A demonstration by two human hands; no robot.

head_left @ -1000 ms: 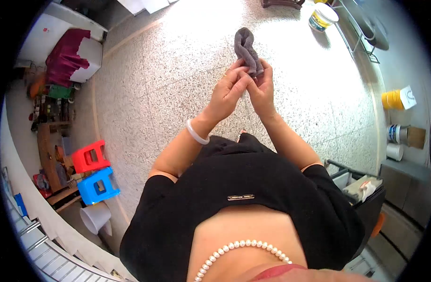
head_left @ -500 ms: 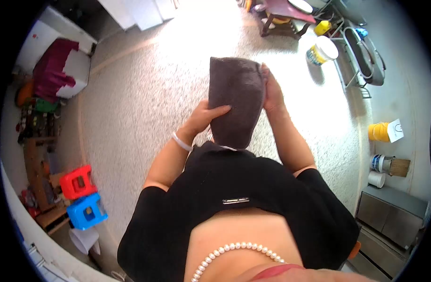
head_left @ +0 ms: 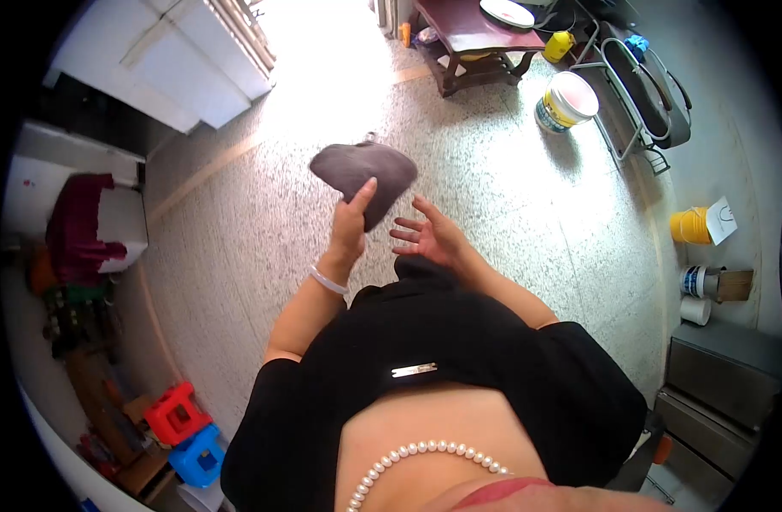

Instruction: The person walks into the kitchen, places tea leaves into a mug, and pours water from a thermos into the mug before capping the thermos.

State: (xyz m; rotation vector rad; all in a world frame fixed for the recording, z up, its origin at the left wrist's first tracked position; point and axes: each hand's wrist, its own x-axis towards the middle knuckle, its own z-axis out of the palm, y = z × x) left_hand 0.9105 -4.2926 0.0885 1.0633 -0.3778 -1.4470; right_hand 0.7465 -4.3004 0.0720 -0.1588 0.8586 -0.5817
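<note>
So, nearest first, going by the picture's clock face with 12 straight ahead: down at 6 o'clock a black top (head_left: 459, 328) is being worn, along with a pearl necklace (head_left: 438, 445). A pale bangle (head_left: 327, 280) is being worn on the left wrist.

Just past that, around 11, the dark cloth (head_left: 344, 166) is being gripped by the left hand (head_left: 350, 226), thumb pressed on top, other fingers mostly being hidden. The cloth is being held up over the speckled floor (head_left: 254, 213), bunched narrow at the bottom and flared at the top, a bit blurry. Nothing is being held by the right hand (head_left: 433, 235) at about 1, fingers being spread wide, near the cloth but not touching it.

Further out, floor space is being taken up at 7 to 8 by a red stool (head_left: 163, 418) and a blue stool (head_left: 182, 461), side by side. The 4 o'clock side is being filled by a metal cabinet (head_left: 719, 367), and 3 is being brightened by a yellow roll (head_left: 689, 227). A white bucket (head_left: 557, 115) is being lit by glare between 1 and 2.

Farthest off, near 1, a round white-topped item (head_left: 508, 12) is being supported by a reddish table (head_left: 472, 26), and 10 to 11 is being filled by white panels (head_left: 169, 64).
</note>
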